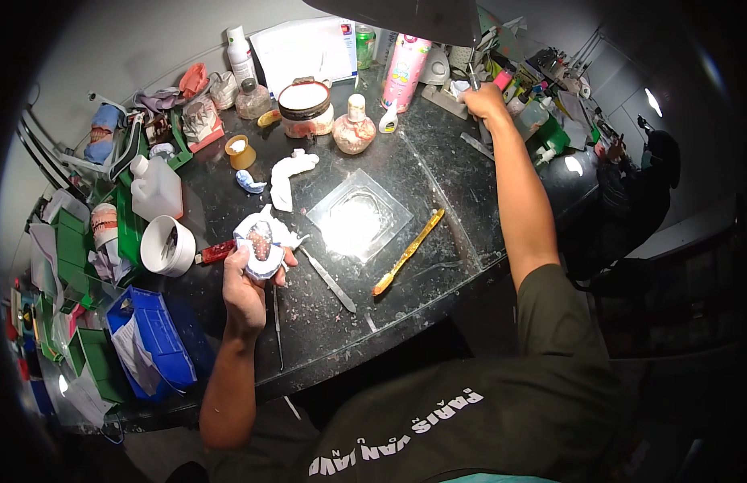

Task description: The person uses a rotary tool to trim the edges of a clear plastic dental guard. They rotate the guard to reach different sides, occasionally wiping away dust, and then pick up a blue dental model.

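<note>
My left hand (244,294) is closed around a white-and-grey dental cast (262,263), raised over the left part of the black bench. A brown, dotted oval piece sits in the middle of the cast. On the far right of the bench my outstretched right hand (486,103) has its fingers closed beside a grey stand (445,102). A slim metal shaft (473,74) rises at its fingertips, but what the fingers grip is too small to make out. Nearest the left hand lie a red-handled tool (216,252), a metal spatula (328,280) and crumpled white tissue (291,179).
A clear square plate (359,216) and a yellow-handled tool (409,251) lie mid-bench. Glass jars, including a round flask (355,129), and a pink can (406,71) stand behind. Left are a white tub (167,245) and blue bin (152,342). Another person (643,181) is at right.
</note>
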The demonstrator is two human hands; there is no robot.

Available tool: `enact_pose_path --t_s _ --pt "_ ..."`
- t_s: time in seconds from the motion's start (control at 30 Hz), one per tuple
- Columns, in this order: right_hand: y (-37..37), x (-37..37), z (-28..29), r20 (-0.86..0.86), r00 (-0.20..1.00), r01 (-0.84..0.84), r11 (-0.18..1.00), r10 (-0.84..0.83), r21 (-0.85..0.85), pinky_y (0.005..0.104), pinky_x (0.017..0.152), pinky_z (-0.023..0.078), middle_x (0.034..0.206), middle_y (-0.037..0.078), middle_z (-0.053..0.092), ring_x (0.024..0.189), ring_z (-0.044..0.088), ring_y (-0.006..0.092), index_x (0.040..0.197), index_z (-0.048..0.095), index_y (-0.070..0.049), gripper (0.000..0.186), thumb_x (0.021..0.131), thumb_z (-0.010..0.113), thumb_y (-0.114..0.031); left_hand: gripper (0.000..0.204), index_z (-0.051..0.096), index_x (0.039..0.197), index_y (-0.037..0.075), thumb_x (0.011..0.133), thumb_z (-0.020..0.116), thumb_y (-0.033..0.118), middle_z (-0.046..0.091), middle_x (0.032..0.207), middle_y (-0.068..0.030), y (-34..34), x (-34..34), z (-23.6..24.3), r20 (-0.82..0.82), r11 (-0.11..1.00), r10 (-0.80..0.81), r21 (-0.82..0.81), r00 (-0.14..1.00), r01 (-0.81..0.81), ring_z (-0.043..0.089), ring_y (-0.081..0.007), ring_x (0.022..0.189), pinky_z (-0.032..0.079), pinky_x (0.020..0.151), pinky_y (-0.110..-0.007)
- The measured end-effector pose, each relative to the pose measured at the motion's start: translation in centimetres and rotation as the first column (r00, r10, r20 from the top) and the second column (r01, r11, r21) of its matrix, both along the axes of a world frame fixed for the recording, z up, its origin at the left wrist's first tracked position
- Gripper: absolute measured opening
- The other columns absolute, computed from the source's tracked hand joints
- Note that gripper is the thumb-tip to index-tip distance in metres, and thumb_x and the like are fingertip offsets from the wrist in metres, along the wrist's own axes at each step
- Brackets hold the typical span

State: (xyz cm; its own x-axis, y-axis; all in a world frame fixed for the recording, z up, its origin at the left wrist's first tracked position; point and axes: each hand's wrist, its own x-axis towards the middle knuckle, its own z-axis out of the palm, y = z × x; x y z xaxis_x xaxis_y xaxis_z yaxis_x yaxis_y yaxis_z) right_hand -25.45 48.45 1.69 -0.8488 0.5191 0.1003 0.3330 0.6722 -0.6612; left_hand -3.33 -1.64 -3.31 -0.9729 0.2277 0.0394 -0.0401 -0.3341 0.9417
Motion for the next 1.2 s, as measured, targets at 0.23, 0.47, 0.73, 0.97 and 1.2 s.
enact_pose_path --t_s 0.23,0.47,0.73,0.97,1.2 --pt "1.6 -5.6 -1.2 0.108 0.994 0.027 0.999 -0.03 0.032 0.04 0.045 0.047 0.071 0.018 0.069 0.056 0.066 0.0233 0.081 0.069 0.012 0.023 0.072 0.073 -0.008 0.055 0.061 0.111 -0.001 0.104 0.028 0.042 0.069 0.088 -0.0168 -0.3 0.0 0.0 -0.012 0.999 0.022 -0.027 1.0 -0.023 0.056 -0.0162 0.07 0.045 0.069 -0.03" --pt "6.3 -6.5 -1.1 0.15 0.985 0.072 0.994 -0.084 0.087 0.0384 0.042 0.044 0.066 0.013 0.065 0.052 0.061 0.0205 0.071 0.066 0.006 0.016 0.071 0.079 -0.005 0.043 0.055 0.098 0.004 0.102 0.031 0.04 0.067 0.087 -0.0166 0.4 0.1 0.5 0.007 0.999 0.023 -0.029 1.0 -0.023 0.054 -0.0143 0.069 0.045 0.068 -0.03" --pt "6.2 -7.6 -0.9 0.095 0.987 0.121 0.986 -0.133 0.117 0.0382 0.048 0.048 0.072 0.015 0.069 0.057 0.065 0.0218 0.077 0.069 0.008 0.014 0.071 0.073 -0.004 0.043 0.056 0.099 0.003 0.1 0.033 0.04 0.067 0.086 -0.0167 0.5 0.1 0.8 0.039 0.997 0.033 -0.066 0.999 -0.03 0.054 -0.0144 0.069 0.045 0.067 -0.03" --pt "7.2 -8.7 -1.2 0.182 0.976 0.081 0.974 -0.12 0.211 0.0379 0.052 0.05 0.078 0.017 0.071 0.063 0.068 0.0236 0.084 0.07 0.011 0.022 0.071 0.071 -0.007 0.046 0.056 0.111 0.002 0.1 0.032 0.04 0.067 0.086 -0.0171 0.3 -0.2 0.1 0.038 0.998 0.021 -0.055 0.999 -0.019 0.054 -0.0144 0.067 0.046 0.066 -0.03" --pt "7.5 -7.2 -0.5 0.097 0.99 0.092 0.989 -0.103 0.114 0.037 0.048 0.048 0.075 0.015 0.07 0.059 0.065 0.0205 0.087 0.07 0.012 0.026 0.075 0.07 -0.011 0.044 0.048 0.125 -0.001 0.106 0.029 0.033 0.072 0.1 -0.0258 1.2 -0.3 0.9 0.062 0.993 0.043 -0.111 0.997 -0.036 0.07 -0.0207 0.075 0.053 0.068 -0.029"
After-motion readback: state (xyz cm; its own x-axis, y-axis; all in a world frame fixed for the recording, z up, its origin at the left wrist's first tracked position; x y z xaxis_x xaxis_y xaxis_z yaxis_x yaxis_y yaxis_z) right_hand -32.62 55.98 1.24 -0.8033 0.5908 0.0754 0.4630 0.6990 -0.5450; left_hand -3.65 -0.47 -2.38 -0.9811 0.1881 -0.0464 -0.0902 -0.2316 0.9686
